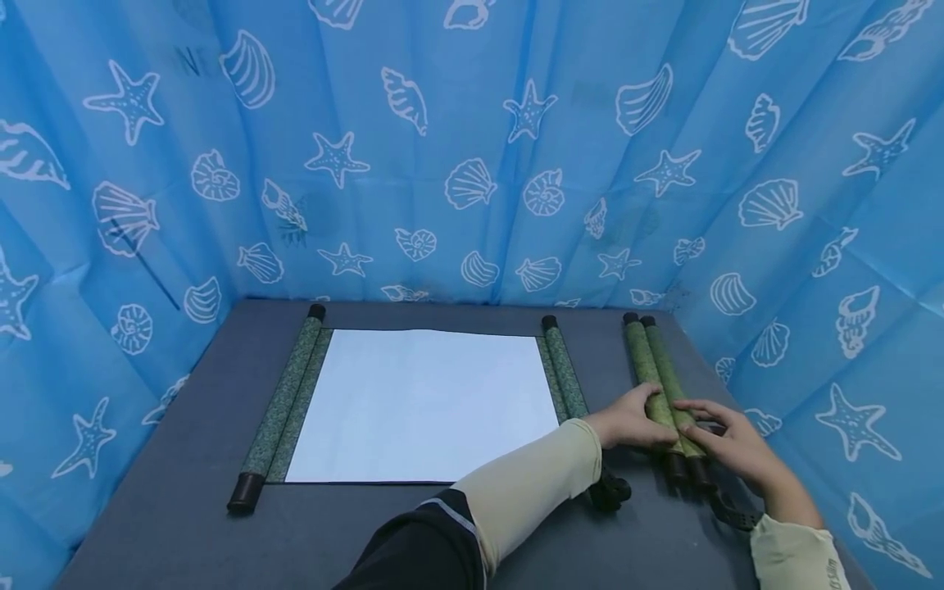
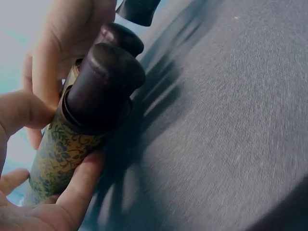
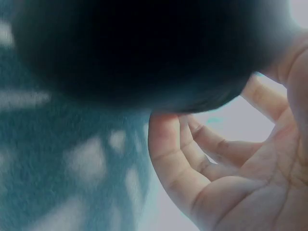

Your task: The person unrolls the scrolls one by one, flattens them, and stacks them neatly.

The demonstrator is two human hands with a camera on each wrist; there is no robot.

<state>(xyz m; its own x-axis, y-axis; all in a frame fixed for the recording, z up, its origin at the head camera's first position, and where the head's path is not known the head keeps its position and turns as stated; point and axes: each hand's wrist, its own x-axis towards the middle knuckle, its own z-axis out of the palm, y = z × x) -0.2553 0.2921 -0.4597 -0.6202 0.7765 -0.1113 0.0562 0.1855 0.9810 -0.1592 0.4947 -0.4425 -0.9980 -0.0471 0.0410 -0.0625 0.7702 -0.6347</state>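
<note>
A yellow-green patterned scroll (image 1: 644,348), wound up as two parallel rolls with dark end knobs (image 2: 113,65), lies on the right of the table. My left hand (image 1: 636,418) grips the left roll near its front end, thumb and fingers on either side in the left wrist view. On the right roll (image 1: 667,360), my right hand (image 1: 730,441) holds with curled fingers near the same end. A large dark shape, blurred, fills the top of the right wrist view above the right hand's fingers (image 3: 166,139).
A spread scroll with a blank white sheet (image 1: 420,406) lies left of the hands, between a left green roller (image 1: 283,401) and a right one (image 1: 566,369), partly behind the left forearm. Grey cloth covers the table (image 1: 170,483). A blue shell-print curtain (image 1: 442,221) surrounds it.
</note>
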